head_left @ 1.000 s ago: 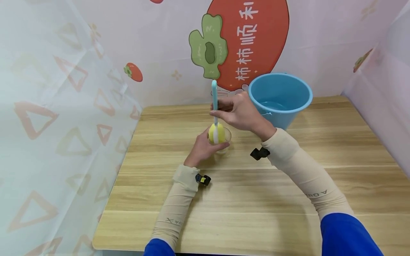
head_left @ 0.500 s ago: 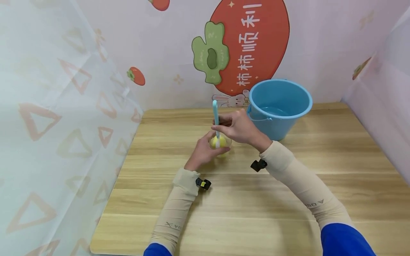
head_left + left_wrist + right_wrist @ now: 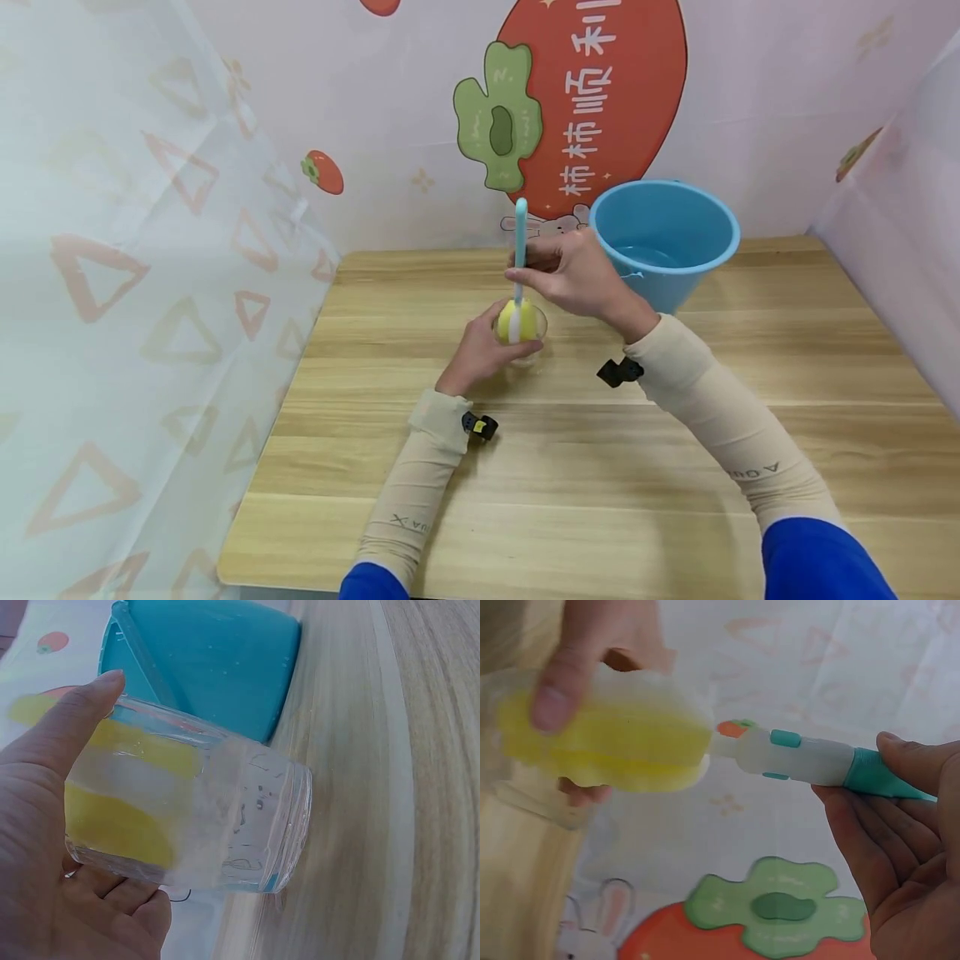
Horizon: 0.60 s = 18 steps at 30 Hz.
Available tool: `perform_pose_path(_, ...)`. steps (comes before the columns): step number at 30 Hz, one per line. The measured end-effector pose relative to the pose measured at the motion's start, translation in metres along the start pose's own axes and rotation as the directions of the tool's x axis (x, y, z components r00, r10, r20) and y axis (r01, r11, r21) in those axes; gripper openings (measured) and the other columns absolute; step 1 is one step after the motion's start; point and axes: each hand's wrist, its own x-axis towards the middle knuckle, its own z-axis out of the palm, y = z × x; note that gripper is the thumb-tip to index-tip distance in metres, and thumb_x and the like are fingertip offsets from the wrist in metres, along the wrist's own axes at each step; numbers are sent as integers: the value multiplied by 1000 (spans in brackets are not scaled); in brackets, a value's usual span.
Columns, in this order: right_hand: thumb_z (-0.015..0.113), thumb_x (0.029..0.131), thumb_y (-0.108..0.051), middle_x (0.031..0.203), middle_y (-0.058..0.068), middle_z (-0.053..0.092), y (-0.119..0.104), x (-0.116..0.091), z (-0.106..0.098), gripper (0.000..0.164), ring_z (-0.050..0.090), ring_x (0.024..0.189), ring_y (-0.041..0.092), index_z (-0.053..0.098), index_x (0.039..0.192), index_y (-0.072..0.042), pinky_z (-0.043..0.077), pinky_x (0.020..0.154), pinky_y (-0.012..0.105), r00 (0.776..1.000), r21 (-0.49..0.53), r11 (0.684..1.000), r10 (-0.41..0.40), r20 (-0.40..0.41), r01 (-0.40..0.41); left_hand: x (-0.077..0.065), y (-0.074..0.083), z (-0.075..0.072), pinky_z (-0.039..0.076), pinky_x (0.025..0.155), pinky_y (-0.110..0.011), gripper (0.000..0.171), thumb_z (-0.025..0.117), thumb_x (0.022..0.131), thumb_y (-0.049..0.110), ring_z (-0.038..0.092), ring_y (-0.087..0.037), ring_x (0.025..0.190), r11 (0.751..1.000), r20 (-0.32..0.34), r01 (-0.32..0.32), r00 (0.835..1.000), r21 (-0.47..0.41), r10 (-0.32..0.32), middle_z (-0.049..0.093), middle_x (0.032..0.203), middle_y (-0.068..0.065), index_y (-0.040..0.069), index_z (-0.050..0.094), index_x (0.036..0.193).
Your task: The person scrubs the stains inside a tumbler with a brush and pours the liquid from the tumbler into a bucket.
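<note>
In the head view, my left hand (image 3: 482, 348) grips a clear drinking glass (image 3: 259, 814), thumb on one side and fingers on the other. A sponge cup brush (image 3: 637, 746) with a yellow and white head sits part way down inside it. The brush's teal and white handle (image 3: 521, 229) stands up from the mouth of the glass. My right hand (image 3: 576, 271) pinches that handle between thumb and fingers, above the left hand. Seen from the left wrist, the sponge fills the mouth end, and wet marks show on the glass near its base.
A light blue bucket (image 3: 667, 225) stands at the back of the wooden table (image 3: 600, 483), just right of my right hand. Behind the table hangs a printed cloth (image 3: 390, 117) with persimmon pictures, and another patterned sheet (image 3: 112, 375) closes the left side.
My right hand moved down with the brush, pushing the sponge deeper into the glass, then drew it up again. My left hand kept its grip on the glass.
</note>
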Motion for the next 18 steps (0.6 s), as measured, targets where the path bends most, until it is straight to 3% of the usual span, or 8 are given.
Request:
perform_pose_path(4,84,92,-13,94,9,83,15,-11,13,13,81,87,19,83,101,-4,65,76,35,999,6,999,36,32,-36,-2,1,0,52,107,-48,92,88,82,56,61,-23,132,999,7,43,999,-23,-43,61,150,-2,29,46,159)
perform_pose_path(7,83,93,-14,95,9,83,18,-13,15,12,81,88,19,83,101,-5,65,77,34,997,-11,999,52,52,-51,-3,0,1,44,118,-54,95,88,82,58,51,-23,145,998,6,53,999,-27,-52,53,160,0,30,43,161)
perform_pose_path(14,86,90,-15,96,5,83,-2,-1,-7,18,81,90,15,83,105,-7,64,79,31,1000,-33,999,-4,-20,3,0,1,2,56,98,-44,83,89,85,45,65,-20,113,1000,12,10,1000,-17,-10,69,126,-1,28,49,155)
perform_pose_path(18,87,89,-14,97,5,83,-4,1,-10,20,81,89,14,83,107,-7,64,79,30,999,-33,999,7,-40,-8,1,2,1,55,97,-42,81,90,84,45,65,-19,110,1000,-4,-3,1000,0,3,70,123,0,26,51,153)
